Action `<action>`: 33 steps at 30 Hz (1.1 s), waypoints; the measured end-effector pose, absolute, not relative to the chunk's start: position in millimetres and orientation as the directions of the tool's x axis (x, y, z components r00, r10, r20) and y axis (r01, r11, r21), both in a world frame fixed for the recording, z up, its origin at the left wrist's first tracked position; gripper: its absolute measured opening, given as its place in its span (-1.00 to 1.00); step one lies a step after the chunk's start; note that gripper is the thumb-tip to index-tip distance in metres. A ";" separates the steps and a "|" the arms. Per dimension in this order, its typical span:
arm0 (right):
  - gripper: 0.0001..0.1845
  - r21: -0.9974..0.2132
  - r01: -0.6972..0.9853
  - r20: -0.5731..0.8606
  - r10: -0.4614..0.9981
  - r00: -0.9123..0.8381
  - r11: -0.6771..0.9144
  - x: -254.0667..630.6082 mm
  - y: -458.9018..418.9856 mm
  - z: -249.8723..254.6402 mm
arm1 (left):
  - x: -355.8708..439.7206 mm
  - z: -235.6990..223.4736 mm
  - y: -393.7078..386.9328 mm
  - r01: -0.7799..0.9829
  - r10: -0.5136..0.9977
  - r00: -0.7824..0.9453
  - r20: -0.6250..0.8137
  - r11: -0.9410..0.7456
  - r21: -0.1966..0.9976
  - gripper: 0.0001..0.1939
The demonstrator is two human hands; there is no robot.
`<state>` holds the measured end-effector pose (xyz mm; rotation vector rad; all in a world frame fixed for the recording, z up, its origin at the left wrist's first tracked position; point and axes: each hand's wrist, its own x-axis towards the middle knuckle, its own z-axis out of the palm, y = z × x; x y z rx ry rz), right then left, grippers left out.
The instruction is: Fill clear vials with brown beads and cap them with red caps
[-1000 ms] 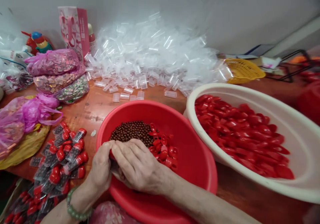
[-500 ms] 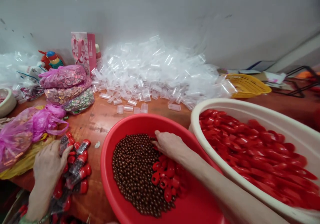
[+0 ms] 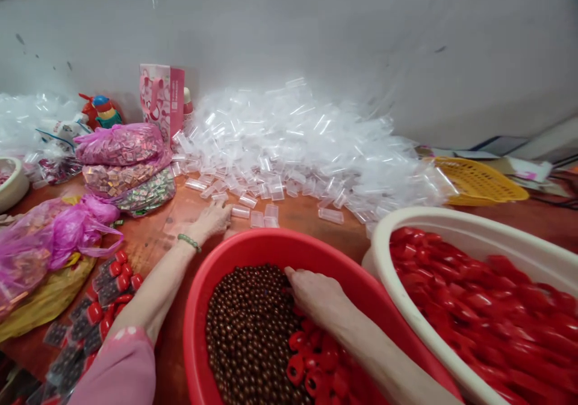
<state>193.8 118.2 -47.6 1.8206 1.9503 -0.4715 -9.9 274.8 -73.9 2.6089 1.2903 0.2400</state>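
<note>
Just one red basin [image 3: 266,242] — left hand [image 3: 210,221] outside, right hand [image 3: 316,296] inside.

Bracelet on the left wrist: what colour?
The bracelet is pale green beads; it shows best in the head view.

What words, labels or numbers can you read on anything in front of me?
Nothing can be read clearly.
Pink gift bag: small print on its side panel, too small to read.
Small wrappers in the pink plastic bag: too small to read.
Red-capped packets: too blurred to read.
</note>
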 end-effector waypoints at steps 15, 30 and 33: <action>-0.70 -0.578 0.816 -0.220 0.957 -0.188 0.027 183.2 111.9 -20.7 | -46.8 -34.3 233.5 0.519 0.902 0.391 0.184 -0.381 0.765 -0.31; -0.54 -0.963 0.245 -0.039 0.844 -0.536 0.111 157.5 85.5 -2.3 | -19.3 -7.7 69.5 0.472 0.740 0.436 0.513 -0.673 0.569 -0.30; -0.60 -0.718 0.615 -0.109 0.821 -0.561 0.325 162.6 91.5 -6.0 | -25.1 -8.0 69.8 0.551 0.795 0.451 0.407 -0.606 0.574 -0.33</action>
